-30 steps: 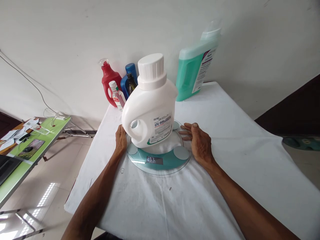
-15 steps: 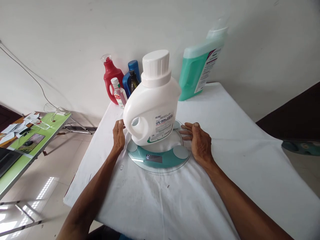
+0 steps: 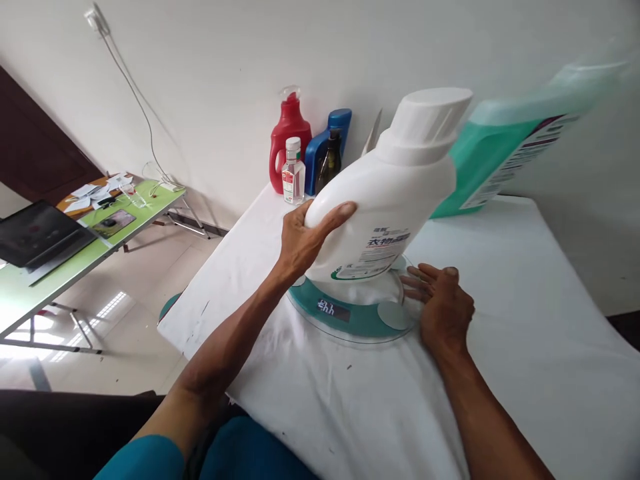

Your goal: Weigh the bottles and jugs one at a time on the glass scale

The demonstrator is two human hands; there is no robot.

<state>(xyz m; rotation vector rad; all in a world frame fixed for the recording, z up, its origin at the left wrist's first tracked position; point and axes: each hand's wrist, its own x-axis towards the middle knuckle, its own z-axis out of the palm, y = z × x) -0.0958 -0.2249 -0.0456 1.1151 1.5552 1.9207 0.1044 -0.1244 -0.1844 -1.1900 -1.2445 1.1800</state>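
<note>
White detergent jug (image 3: 385, 200) stands on the round glass scale (image 3: 350, 313), which lies on the white-clothed table (image 3: 525, 320), and it leans a little toward the right in this view. The person's left hand (image 3: 305, 237) is spread wide and wrapped around the jug's left shoulder, thumb stretched across the front, fingers (image 3: 295, 217) curled behind, so it has a grip on the body. The right hand (image 3: 443, 307) lies loosely open and flat, fingertips touching the scale's rim, holding nothing. The jug looks like stiff moulded plastic, smooth and probably a bit slippery; being large, it is likely heavy if full, though its fill cannot be seen. A sound hold would be around the neck below the ribbed white cap (image 3: 430, 117), or through the side handle, which the left hand hides here. Behind, by the wall, stand a red bottle (image 3: 289, 137), a small clear bottle (image 3: 293, 172), a blue bottle (image 3: 327, 143) and a big green jug (image 3: 505, 157), blurred. A green folding table (image 3: 75, 247) stands off to the left.
</note>
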